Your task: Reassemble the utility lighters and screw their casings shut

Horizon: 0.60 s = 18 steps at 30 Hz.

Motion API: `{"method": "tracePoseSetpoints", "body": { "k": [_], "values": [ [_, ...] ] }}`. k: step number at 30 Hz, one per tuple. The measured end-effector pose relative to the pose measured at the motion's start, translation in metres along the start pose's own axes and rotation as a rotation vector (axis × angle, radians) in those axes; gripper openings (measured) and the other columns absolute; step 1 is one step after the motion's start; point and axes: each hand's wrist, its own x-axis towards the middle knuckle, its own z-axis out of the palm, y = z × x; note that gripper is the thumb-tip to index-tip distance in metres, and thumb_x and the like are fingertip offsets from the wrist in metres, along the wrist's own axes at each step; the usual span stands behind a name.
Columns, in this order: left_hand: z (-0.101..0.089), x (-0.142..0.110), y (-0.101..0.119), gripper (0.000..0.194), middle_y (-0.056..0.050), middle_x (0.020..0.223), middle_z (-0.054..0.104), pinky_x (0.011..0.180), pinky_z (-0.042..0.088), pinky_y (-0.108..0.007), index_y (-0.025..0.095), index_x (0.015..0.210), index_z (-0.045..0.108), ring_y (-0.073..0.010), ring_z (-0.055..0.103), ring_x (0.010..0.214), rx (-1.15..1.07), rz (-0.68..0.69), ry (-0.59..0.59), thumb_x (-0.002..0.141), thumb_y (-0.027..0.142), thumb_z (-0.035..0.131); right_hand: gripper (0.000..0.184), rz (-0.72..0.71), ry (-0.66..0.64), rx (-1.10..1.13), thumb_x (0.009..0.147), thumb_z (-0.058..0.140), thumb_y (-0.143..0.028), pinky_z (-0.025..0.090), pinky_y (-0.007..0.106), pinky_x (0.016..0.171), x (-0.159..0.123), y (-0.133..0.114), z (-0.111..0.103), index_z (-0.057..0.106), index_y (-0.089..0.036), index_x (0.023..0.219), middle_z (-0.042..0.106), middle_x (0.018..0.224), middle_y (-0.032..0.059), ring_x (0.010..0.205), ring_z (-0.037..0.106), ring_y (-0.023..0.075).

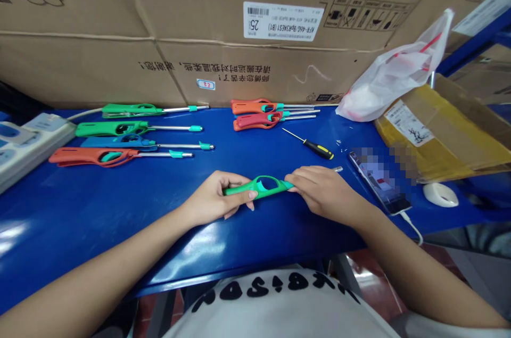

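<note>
Between my two hands is a green gas lighter (244,188) with a long metal barrel, lying crosswise above the blue table. My left hand (221,195) is wrapped round its handle, thumb on top near the trigger opening. My right hand (319,189) closes round the barrel close to the teal collar, hiding most of it; the metal tip shows beyond the knuckles. Beyond my right hand lies a black and yellow screwdriver (318,149) with several tiny screws near it. Several more lighters rest at the left, among them a red-orange one (93,155) and a blue one (120,141).
Red and orange lighters (257,121) lie at the back middle. A large cardboard box (191,18) walls off the rear. On the right are a phone (379,183) with a cable, a white mouse (441,195), a taped parcel (447,151) and a plastic bag (395,77). A power strip (27,146) stands left.
</note>
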Motion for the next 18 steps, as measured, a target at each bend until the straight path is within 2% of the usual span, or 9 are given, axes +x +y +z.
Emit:
{"method": "tracePoseSetpoints", "body": {
  "k": [5, 9, 14, 16, 18],
  "values": [
    [-0.0011, -0.0008, -0.0023, 0.037, -0.006, 0.067, 0.069, 0.038, 0.032, -0.016, 0.010, 0.083, 0.075, -0.0042, 0.042, 0.041, 0.070, 0.016, 0.035, 0.087, 0.047, 0.073, 0.016, -0.007, 0.113, 0.046, 0.100, 0.053, -0.012, 0.055, 0.033, 0.068, -0.0025, -0.0003, 0.0086, 0.067, -0.011, 0.106, 0.074, 0.085, 0.0082, 0.072, 0.064, 0.0185],
    [-0.0019, 0.0004, -0.0044, 0.040, -0.002, 0.054, 0.059, 0.038, 0.027, -0.016, 0.009, 0.085, 0.077, -0.0044, 0.038, 0.039, 0.033, 0.002, -0.010, 0.087, 0.049, 0.073, 0.017, -0.014, 0.108, -0.005, 0.101, 0.050, -0.012, 0.052, 0.033, 0.065, -0.0059, -0.0029, 0.0109, 0.067, -0.011, 0.107, 0.076, 0.087, 0.0082, 0.070, 0.064, 0.0179],
    [-0.0021, 0.0021, -0.0050, 0.043, -0.006, 0.059, 0.066, 0.037, 0.027, -0.017, 0.008, 0.087, 0.078, -0.0045, 0.037, 0.039, 0.022, -0.010, -0.019, 0.086, 0.051, 0.074, 0.019, -0.010, 0.096, -0.061, 0.101, 0.050, -0.010, 0.050, 0.033, 0.066, -0.0073, -0.0065, 0.0063, 0.068, -0.011, 0.107, 0.077, 0.091, 0.0073, 0.074, 0.066, 0.0180],
    [-0.0022, 0.0017, -0.0043, 0.040, -0.007, 0.064, 0.070, 0.037, 0.030, -0.018, 0.009, 0.089, 0.079, -0.0054, 0.040, 0.040, 0.067, 0.034, -0.010, 0.089, 0.048, 0.071, 0.020, -0.017, 0.101, -0.067, 0.101, 0.049, -0.009, 0.050, 0.034, 0.067, -0.0076, -0.0068, 0.0044, 0.068, -0.010, 0.108, 0.077, 0.092, 0.0074, 0.076, 0.067, 0.0183],
    [-0.0026, 0.0007, -0.0040, 0.034, -0.008, 0.072, 0.075, 0.042, 0.039, -0.019, 0.010, 0.096, 0.079, -0.0082, 0.050, 0.045, 0.188, 0.151, 0.038, 0.091, 0.042, 0.070, 0.022, -0.016, 0.096, -0.084, 0.100, 0.048, -0.008, 0.050, 0.034, 0.068, -0.0085, -0.0066, 0.0036, 0.067, -0.010, 0.111, 0.078, 0.095, 0.0077, 0.079, 0.067, 0.0187]
  ]
}}
